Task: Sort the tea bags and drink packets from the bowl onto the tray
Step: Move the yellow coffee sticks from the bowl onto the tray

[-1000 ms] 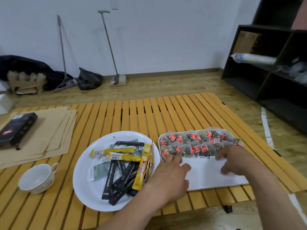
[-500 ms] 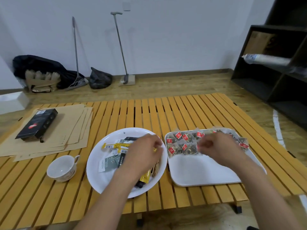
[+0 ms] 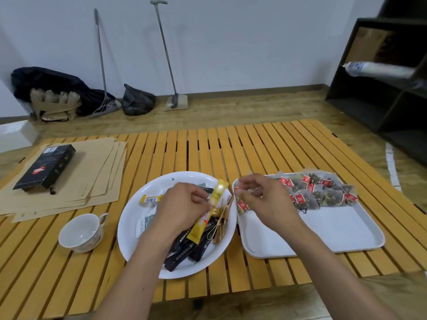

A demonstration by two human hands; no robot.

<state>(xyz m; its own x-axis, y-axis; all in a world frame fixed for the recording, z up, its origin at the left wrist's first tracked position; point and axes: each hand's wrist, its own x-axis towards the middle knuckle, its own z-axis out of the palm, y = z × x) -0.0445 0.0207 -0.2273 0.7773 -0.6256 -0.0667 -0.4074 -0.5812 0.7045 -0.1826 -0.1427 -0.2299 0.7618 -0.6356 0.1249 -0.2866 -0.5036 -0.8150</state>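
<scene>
A white bowl (image 3: 129, 227) at the table's middle holds black drink packets (image 3: 184, 250), a flat yellow packet (image 3: 150, 199) and a straw-tied bundle (image 3: 219, 225). Over the bowl, my left hand (image 3: 184, 206) grips a long yellow drink packet (image 3: 218, 191) that stands tilted. To the right, a white tray (image 3: 323, 250) carries several tea bags with red tags (image 3: 318, 192) along its far side. My right hand (image 3: 265, 199) hovers over the tray's left edge with curled fingers and pinches a tea bag (image 3: 241, 205).
A white cup (image 3: 79, 234) stands left of the bowl. Brown envelopes (image 3: 92, 176) with a black box (image 3: 46, 167) on them lie at the far left. A dark shelf (image 3: 381, 88) stands at the right; a broom and a mop lean on the wall.
My left hand moved from the tray's edge into the bowl and took hold of the yellow packet. My right hand slid left across the tray to its left edge.
</scene>
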